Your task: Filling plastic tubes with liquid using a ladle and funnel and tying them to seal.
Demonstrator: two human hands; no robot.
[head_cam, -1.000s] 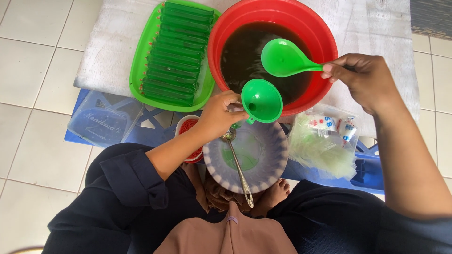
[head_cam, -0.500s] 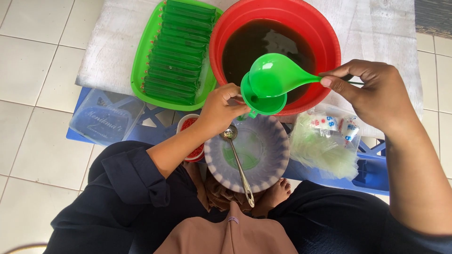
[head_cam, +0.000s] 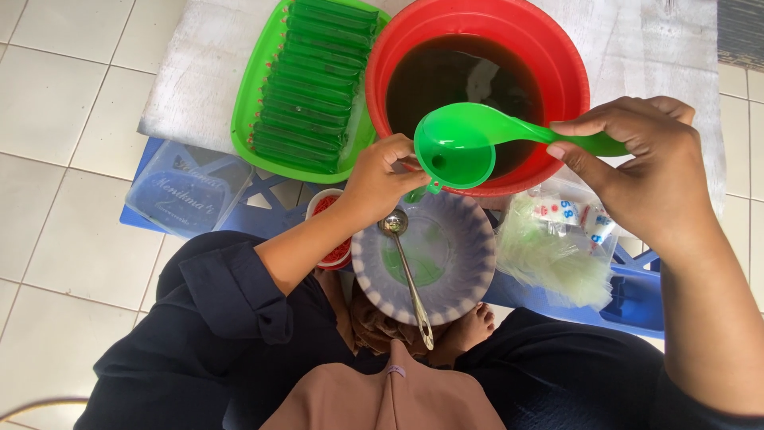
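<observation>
My right hand [head_cam: 637, 163] grips the handle of a green ladle [head_cam: 469, 139] and tips its bowl over a green funnel [head_cam: 455, 173]. My left hand [head_cam: 378, 179] holds that funnel just above a grey bowl [head_cam: 461, 239]. A metal spoon [head_cam: 406, 275] lies across the grey bowl. Behind them stands a big red basin [head_cam: 557, 56] filled with dark liquid. A green tray [head_cam: 247, 119] at the left carries several long green packed tubes [head_cam: 314, 80].
A pile of clear plastic bags [head_cam: 557, 247] lies right of the grey bowl. A small red-filled cup [head_cam: 326, 211] sits behind my left wrist. A clear lid [head_cam: 187, 195] rests on the blue stool [head_cam: 637, 295]. White tiled floor [head_cam: 56, 119] spreads to the left.
My right hand has brought the ladle from over the red basin down to the funnel and tilted it. The left hand has kept the funnel above the grey bowl.
</observation>
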